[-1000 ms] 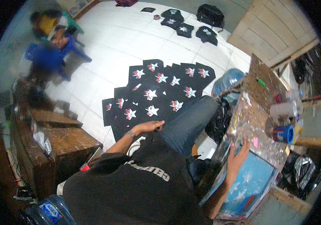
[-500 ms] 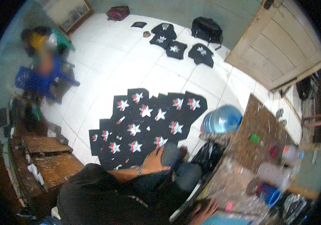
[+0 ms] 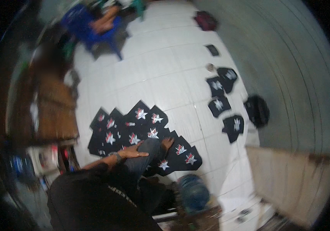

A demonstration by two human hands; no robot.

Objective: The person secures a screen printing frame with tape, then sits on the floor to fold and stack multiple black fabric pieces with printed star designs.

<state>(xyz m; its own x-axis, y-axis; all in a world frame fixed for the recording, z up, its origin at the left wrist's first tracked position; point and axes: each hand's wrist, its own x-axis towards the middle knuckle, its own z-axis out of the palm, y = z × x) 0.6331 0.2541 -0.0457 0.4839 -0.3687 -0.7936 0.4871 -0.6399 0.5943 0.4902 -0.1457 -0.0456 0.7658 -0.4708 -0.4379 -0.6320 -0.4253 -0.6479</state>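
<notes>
My left hand (image 3: 135, 150) rests flat on my bent knee, fingers stretched out and nothing held. A band or watch (image 3: 117, 156) circles that wrist. Around the leg, black cloth pieces (image 3: 134, 127) overlap on the floor, each printed with a white and red star motif. One bare foot (image 3: 167, 143) is on the pieces beside the knee. My right hand does not show.
A large blue water jug (image 3: 193, 191) stands near right. More printed black pieces (image 3: 218, 105) and a black bag (image 3: 257, 111) lie by the wall. A person sits on a blue chair (image 3: 81, 24); a brown wooden bench (image 3: 55, 106) is left, a pale door (image 3: 288, 181) right.
The view has swung to the right and tilted, so everything appears rotated. My left hand stays on the knee. My right hand, earlier beside the cluttered table at lower right, has left the picture.
</notes>
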